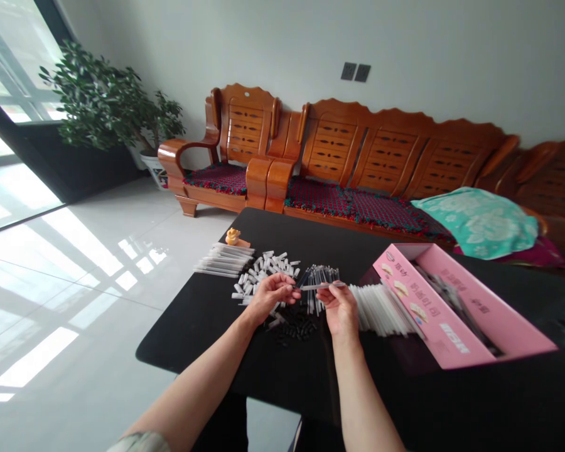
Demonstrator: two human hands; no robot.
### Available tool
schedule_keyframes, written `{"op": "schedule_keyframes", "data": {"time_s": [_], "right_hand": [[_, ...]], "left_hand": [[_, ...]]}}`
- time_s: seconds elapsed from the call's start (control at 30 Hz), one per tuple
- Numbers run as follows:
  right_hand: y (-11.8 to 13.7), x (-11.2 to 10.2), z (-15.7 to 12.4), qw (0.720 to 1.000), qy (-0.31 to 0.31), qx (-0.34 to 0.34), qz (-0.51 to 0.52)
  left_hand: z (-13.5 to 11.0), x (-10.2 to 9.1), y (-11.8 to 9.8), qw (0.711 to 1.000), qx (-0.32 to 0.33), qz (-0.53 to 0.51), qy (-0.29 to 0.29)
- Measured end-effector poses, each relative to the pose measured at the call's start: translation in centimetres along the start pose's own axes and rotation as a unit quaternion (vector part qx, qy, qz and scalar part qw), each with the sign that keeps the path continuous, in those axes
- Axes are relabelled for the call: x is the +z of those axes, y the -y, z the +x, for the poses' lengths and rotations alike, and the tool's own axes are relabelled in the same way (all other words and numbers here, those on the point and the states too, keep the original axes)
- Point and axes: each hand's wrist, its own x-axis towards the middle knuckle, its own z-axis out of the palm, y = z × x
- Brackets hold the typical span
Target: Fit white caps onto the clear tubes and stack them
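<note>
My right hand point(341, 307) pinches a translucent white pen barrel point(316, 287), held almost level above the table. At the barrel's left end, my left hand point(274, 294) has its fingertips closed; a thin dark piece, possibly a refill, shows there, but its exact form is too small to make out. Under and behind the hands lie pen refills point(322, 274) with dark tips. Loose white caps point(258, 270) are heaped beside my left hand, and small black plugs point(297, 328) lie nearer me. To the right of my right hand are stacked white barrels point(381, 307).
A pink box point(428, 314) with dark contents stands at the right on the black table point(193, 333). At the far left corner are a row of white pens point(223, 258) and a small orange figurine point(233, 236). Behind is a wooden sofa point(334, 144).
</note>
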Motion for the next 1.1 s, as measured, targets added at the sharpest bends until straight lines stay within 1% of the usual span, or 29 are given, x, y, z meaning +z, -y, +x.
{"op": "schedule_keyframes", "data": {"time_s": [0.4,0.6,0.73,1.1], "right_hand": [[-0.03,0.34,-0.15,1.000,0.000,0.003,-0.016],[-0.01,0.55,-0.30,1.000,-0.002,0.003,-0.025],[0.01,0.59,-0.38,1.000,0.001,0.000,-0.026],[-0.01,0.63,-0.30,0.999,-0.001,-0.001,-0.035]], "left_hand": [[-0.19,0.40,0.09,1.000,-0.010,0.001,0.013],[-0.13,0.55,0.20,1.000,-0.012,-0.003,0.010],[-0.03,0.53,0.35,1.000,-0.009,0.000,0.002],[0.01,0.43,0.61,1.000,0.011,0.010,0.002]]}}
